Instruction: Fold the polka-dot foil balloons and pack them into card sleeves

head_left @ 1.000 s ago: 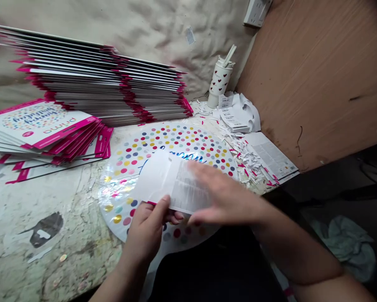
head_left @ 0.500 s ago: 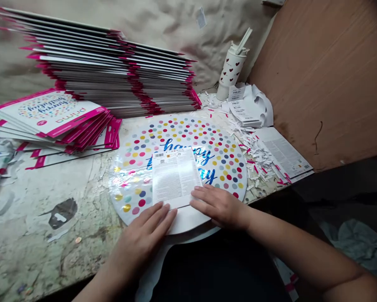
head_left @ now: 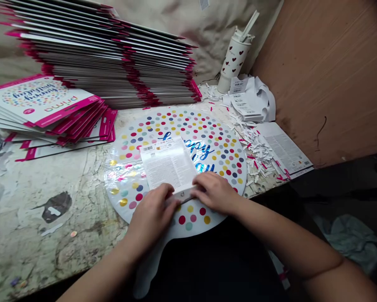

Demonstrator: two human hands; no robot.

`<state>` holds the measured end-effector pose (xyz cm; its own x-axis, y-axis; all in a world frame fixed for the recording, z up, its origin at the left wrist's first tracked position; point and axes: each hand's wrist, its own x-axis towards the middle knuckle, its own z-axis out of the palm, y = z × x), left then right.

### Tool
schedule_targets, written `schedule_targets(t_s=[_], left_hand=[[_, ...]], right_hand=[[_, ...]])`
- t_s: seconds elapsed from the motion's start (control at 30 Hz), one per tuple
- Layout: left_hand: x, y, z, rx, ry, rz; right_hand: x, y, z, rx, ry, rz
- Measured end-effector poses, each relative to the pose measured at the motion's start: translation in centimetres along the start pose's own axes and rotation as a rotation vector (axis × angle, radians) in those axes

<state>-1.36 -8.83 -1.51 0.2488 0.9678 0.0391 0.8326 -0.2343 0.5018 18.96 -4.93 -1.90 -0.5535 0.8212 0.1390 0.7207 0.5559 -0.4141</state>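
**Well, the white card (head_left: 168, 165) lies just past both hands**

The card is straight ahead of the two hands, and its near edge is between them. It seems to run away from the hands, with its far end leaning toward the left side. Neither hand is nearer, as both touch the card.

The left hand (head_left: 153, 212) is nearly closed, with thumb and fingers pinching the left end of the near edge. The right hand (head_left: 216, 193) is curled too, and it pinches the right end of the same edge. Between them a narrow strip (head_left: 182, 194) of the card stands tilted up, with a small dark mark on it. Fingers hide both ends of the strip.

Under the card and partly under the hands is a big round dotted balloon (head_left: 223, 147). Its tail (head_left: 147, 268) hangs back beside the left wrist. Blue letters on the balloon show past the right hand, and the card hides some of them.

Far past the left hand are a low pile of pink-edged cards (head_left: 65, 113) and a tall stack (head_left: 113, 54). Past the right hand, off to its right, are paper scraps (head_left: 254, 147), a curled label strip (head_left: 254, 98), flat printed sheets (head_left: 286, 147) and a heart cup (head_left: 234, 61).
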Motion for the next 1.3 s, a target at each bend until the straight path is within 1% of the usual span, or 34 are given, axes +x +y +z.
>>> schedule_targets(t_s=[0.03, 0.07, 0.17, 0.2, 0.27, 0.33, 0.37, 0.4, 0.43, 0.5, 0.53, 0.57, 0.6, 0.63, 0.67, 0.7, 0.73, 0.8, 0.87, 0.9, 0.97, 1.03, 1.1, 1.2, 1.23, 1.27, 1.3], left_hand=[[0.5, 0.0, -0.1, 0.018, -0.006, -0.034], [1.0, -0.1, -0.1, 0.056, -0.005, -0.043], [1.5, -1.7, -0.6, 0.231, 0.052, -0.060], [1.3, -2.5, -1.0, 0.270, 0.073, -0.086], [0.3, -4.0, -1.9, 0.277, 0.116, -0.172], [-1.2, -4.7, -2.9, 0.195, 0.179, -0.266], [-2.0, -4.6, -3.3, 0.099, 0.186, -0.313], [-2.7, -4.1, -3.5, -0.048, 0.144, -0.356], [-3.4, -3.4, -3.6, -0.245, 0.042, -0.402], [-4.2, -1.7, -3.4, -0.730, -0.225, -0.514], [-4.2, -0.9, -3.1, -0.970, -0.295, -0.575], [-4.1, -0.3, -2.8, -1.176, -0.289, -0.633], [-3.8, 0.2, -2.5, -1.335, -0.210, -0.679], [-3.3, 0.4, -2.1, -1.442, -0.098, -0.710], [-2.9, 0.5, -1.9, -1.501, 0.007, -0.727], [-2.4, 0.6, -1.7, -1.526, 0.080, -0.738], [-2.0, 0.6, -1.5, -1.534, 0.124, -0.753], [-1.5, 0.7, -1.3, -1.588, 0.154, -0.804], [-1.2, 1.1, -1.2, -1.729, 0.161, -0.877], [-1.1, 1.4, -1.2, -1.805, 0.170, -0.890], [-1.1, 1.9, -1.3, -1.868, 0.209, -0.833], [-1.2, 2.3, -1.4, -1.779, 0.225, -0.725], [-1.4, 2.5, -1.4, -1.658, 0.185, -0.679], [-1.5, 2.7, -1.4, -1.576, 0.091, -0.668], [-1.5, 2.7, -1.3, -1.557, 0.072, -0.655], [-1.5, 2.7, -1.3, -1.534, 0.065, -0.644], [-1.4, 2.5, -1.3, -1.507, 0.073, -0.639]], right_hand=[[0.8, 0.3, -0.3, -0.019, -0.017, -0.001], [1.6, 0.6, -0.6, -0.034, -0.058, -0.049], [3.2, 0.8, -1.5, -0.052, -0.286, -0.287], [3.5, 0.7, -1.6, -0.072, -0.353, -0.327], [3.6, -0.2, -1.4, -0.175, -0.423, -0.327], [3.2, -1.3, -0.6, -0.334, -0.432, -0.288], [2.9, -1.9, -0.1, -0.412, -0.412, -0.274], [2.7, -2.4, 0.4, -0.482, -0.369, -0.268], [2.4, -2.9, 0.8, -0.537, -0.299, -0.271], [2.0, -3.5, 1.1, -0.585, -0.096, -0.316], [1.9, -3.8, 0.9, -0.577, 0.022, -0.358], [1.8, -4.1, 0.7, -0.555, 0.137, -0.404], [1.7, -4.3, 0.4, -0.523, 0.236, -0.449], [1.5, -4.6, 0.1, -0.487, 0.316, -0.490], [1.4, -4.9, -0.2, -0.455, 0.373, -0.519], [1.3, -5.1, -0.4, -0.429, 0.408, -0.535], [1.1, -5.4, -0.6, -0.410, 0.427, -0.536], [0.7, -5.6, -0.7, -0.386, 0.439, -0.522], [0.3, -5.6, -0.7, -0.369, 0.433, -0.512], [0.2, -5.5, -0.8, -0.349, 0.418, -0.508], [0.1, -5.1, -1.1, -0.218, 0.349, -0.468], [0.5, -4.6, -1.4, 0.028, 0.259, -0.392], [1.4, -4.3, -1.3, 0.240, 0.214, -0.367], [2.8, -4.2, -1.1, 0.346, 0.228, -0.452], [3.0, -4.2, -1.3, 0.380, 0.226, -0.460], [2.9, -3.9, -1.7, 0.427, 0.202, -0.446], [2.5, -3.5, -2.4, 0.471, 0.142, -0.416]])
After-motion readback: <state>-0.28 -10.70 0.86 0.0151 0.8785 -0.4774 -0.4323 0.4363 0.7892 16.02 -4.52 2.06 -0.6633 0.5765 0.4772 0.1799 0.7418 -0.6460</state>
